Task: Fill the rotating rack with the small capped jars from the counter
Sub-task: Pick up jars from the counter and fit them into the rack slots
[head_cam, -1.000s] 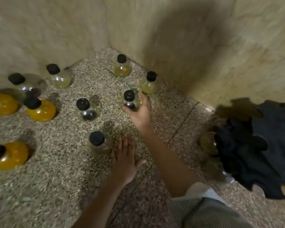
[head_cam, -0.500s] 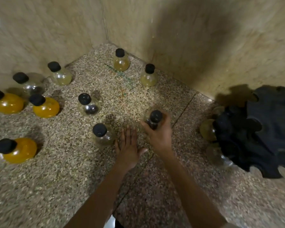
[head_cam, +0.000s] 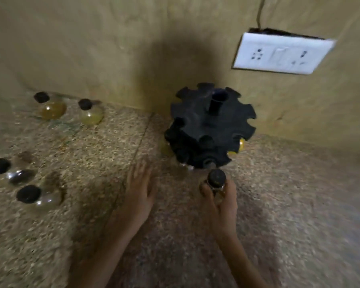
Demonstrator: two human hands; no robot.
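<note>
Fingers of the right hand (head_cam: 220,201) pinch a black-capped jar (head_cam: 216,181) just near of the black rotating rack (head_cam: 208,129), while the left hand (head_cam: 138,191) rests spread on the counter (head_cam: 299,204). Few slots look filled (yellow glints low down), and four jars (head_cam: 52,109) wait far left.

Only 1 view is given, a wide-angle camera worn on the head, looking forward and down over the speckled table (head_cam: 299,204) from close above. It faces a tiled wall (head_cam: 112,48) with a white socket plate (head_cam: 279,54) at upper right. Both forearms enter from the bottom edge, the rack (head_cam: 210,125) stands near the middle, and loose jars (head_cam: 50,107) sit toward the left edge; the whole picture is motion-blurred.
</note>
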